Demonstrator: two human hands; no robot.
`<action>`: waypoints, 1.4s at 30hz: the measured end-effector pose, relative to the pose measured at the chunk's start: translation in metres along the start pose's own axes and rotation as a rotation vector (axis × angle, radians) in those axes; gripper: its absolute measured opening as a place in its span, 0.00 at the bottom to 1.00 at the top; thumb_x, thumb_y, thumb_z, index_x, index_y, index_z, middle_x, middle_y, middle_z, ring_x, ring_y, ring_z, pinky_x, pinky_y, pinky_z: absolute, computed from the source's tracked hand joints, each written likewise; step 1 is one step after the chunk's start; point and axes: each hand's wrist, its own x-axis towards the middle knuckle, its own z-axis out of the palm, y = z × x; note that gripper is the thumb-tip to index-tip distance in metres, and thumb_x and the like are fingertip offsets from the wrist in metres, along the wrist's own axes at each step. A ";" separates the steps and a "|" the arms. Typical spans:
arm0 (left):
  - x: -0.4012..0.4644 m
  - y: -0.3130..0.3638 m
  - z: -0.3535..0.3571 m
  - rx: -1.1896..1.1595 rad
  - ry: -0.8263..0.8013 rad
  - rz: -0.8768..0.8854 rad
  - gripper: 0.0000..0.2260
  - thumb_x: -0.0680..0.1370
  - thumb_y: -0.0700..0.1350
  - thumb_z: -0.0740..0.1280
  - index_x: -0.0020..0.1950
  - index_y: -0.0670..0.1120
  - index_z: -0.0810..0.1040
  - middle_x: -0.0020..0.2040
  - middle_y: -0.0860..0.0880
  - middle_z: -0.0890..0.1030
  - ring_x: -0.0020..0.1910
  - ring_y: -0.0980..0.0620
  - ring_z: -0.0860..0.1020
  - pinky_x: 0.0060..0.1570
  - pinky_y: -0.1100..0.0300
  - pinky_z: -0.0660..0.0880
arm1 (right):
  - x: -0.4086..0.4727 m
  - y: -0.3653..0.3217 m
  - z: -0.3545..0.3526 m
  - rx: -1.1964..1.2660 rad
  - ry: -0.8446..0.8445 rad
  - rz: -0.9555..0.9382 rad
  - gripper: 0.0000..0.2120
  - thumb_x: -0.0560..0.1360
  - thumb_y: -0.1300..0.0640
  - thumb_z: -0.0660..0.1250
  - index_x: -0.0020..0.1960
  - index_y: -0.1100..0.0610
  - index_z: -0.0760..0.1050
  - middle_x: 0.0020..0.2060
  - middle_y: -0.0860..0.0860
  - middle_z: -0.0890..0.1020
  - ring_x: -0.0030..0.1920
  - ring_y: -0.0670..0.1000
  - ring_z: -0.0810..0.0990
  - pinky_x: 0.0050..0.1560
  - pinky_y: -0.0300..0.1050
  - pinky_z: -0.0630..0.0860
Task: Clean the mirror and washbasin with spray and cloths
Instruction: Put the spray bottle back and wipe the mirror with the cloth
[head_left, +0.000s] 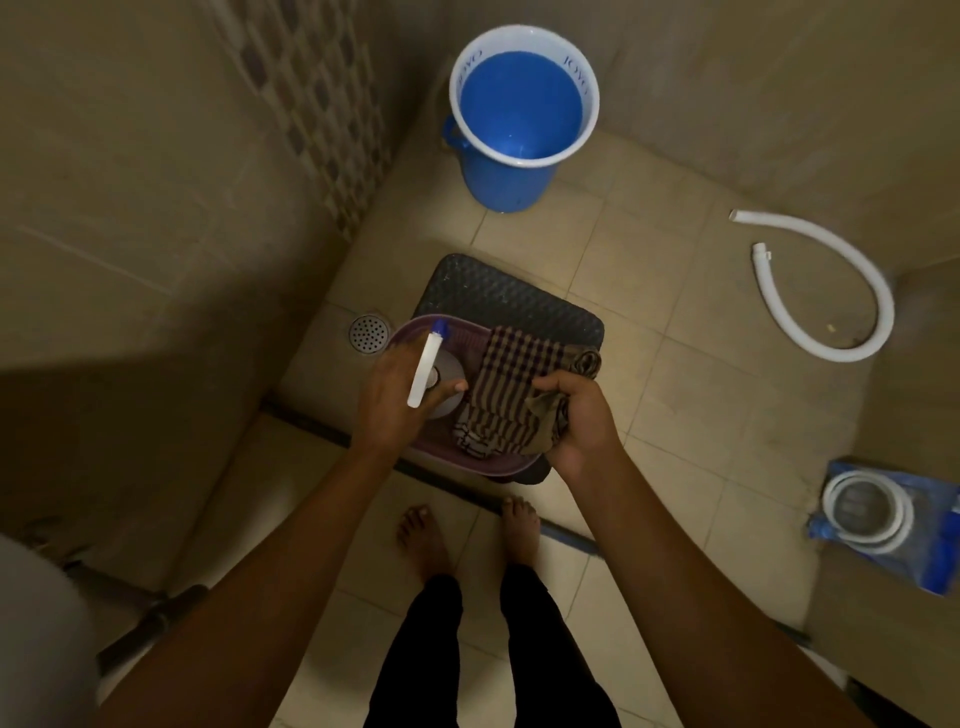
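Observation:
My left hand (397, 400) grips a spray bottle (427, 370) with a white trigger head and a blue nozzle, held over a purple tub (470, 460). My right hand (574, 415) clutches a brown and purple checked cloth (511, 384), with a plain brown cloth bunched under the fingers. The cloth drapes into the tub. The tub rests on a dark textured stool (511, 296). Neither the mirror nor the washbasin is in view.
A blue bucket (522, 111) with a white rim stands in the far corner. A round floor drain (369, 333) lies left of the stool. A white hose (836, 291) curls on the floor at right. A coiled hose in a blue packet (883, 514) lies near the right wall.

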 end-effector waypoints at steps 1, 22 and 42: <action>-0.004 0.005 -0.004 0.016 -0.027 -0.002 0.31 0.68 0.66 0.71 0.60 0.44 0.76 0.51 0.46 0.80 0.49 0.52 0.77 0.51 0.54 0.77 | -0.005 -0.005 0.003 0.005 -0.021 -0.004 0.15 0.73 0.67 0.59 0.56 0.59 0.78 0.46 0.56 0.85 0.49 0.59 0.82 0.46 0.52 0.79; -0.079 0.154 -0.136 0.646 0.346 0.026 0.33 0.77 0.59 0.55 0.77 0.41 0.58 0.75 0.42 0.65 0.72 0.43 0.65 0.71 0.47 0.62 | -0.161 -0.102 0.118 0.082 -0.494 0.048 0.17 0.80 0.55 0.61 0.67 0.60 0.75 0.58 0.61 0.82 0.58 0.63 0.80 0.65 0.65 0.70; -0.299 0.181 -0.337 0.812 0.912 -0.308 0.32 0.81 0.61 0.49 0.80 0.46 0.47 0.80 0.47 0.48 0.79 0.49 0.45 0.77 0.47 0.47 | -0.341 0.038 0.272 -0.400 -0.898 0.146 0.16 0.75 0.68 0.65 0.62 0.64 0.75 0.53 0.62 0.83 0.50 0.61 0.84 0.49 0.57 0.81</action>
